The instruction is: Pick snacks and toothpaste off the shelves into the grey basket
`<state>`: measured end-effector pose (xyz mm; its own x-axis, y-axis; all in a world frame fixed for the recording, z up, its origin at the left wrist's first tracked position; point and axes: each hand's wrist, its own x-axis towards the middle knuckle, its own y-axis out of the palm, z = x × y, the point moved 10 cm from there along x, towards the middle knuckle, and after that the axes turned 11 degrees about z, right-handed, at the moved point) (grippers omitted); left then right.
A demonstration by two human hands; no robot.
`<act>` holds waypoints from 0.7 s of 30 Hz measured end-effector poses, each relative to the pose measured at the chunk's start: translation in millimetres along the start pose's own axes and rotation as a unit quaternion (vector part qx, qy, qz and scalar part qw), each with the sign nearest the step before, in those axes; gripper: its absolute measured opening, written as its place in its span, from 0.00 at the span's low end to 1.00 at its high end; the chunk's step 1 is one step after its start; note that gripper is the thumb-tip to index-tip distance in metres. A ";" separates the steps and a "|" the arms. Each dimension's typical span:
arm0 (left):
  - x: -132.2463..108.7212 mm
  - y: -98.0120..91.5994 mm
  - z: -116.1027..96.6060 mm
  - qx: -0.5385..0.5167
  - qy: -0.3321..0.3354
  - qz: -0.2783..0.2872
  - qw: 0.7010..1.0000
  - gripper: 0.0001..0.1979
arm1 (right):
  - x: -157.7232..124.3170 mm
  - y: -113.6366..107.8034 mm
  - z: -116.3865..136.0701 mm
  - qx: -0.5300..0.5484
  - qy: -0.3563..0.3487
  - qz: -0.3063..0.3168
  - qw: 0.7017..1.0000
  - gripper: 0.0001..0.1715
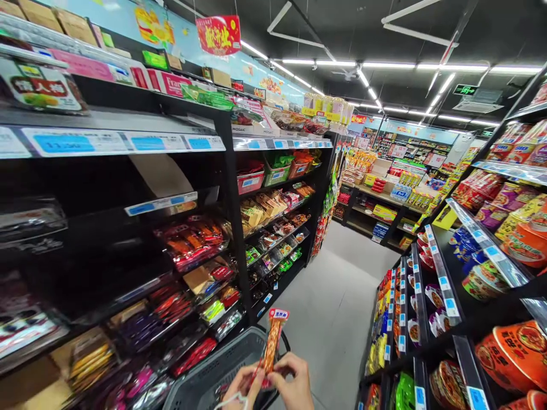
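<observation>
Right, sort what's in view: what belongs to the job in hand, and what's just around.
In hand:
- long snack packet, held upright by left hand and right hand
- grey plastic shopping basket, just below the hands

Just around:
- orange instant-noodle tubs, right-hand shelf
- red hanging banner
- green exit sign

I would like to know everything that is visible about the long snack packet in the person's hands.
The snack packet is narrow, with a shiny, clear wrapper that looks like plastic, showing orange-brown contents. Its top end is red and white with dark printing, too small to read surely; no tear shows there. It points upward, tilting slightly right, its lower part held by the left hand and right hand.
</observation>
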<state>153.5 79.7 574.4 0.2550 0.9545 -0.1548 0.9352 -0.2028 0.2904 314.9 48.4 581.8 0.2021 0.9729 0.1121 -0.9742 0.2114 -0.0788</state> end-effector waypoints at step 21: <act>3.7 49.1 -24.5 -0.221 -0.046 0.023 0.974 0.18 | 2.7 -3.4 24.3 0.220 0.088 -0.075 0.969 0.21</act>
<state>194.3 78.7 611.2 0.3344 0.9190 -0.2089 0.7300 -0.1124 0.6741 316.3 48.1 606.4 0.3203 0.9436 -0.0837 -0.8735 0.3284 0.3594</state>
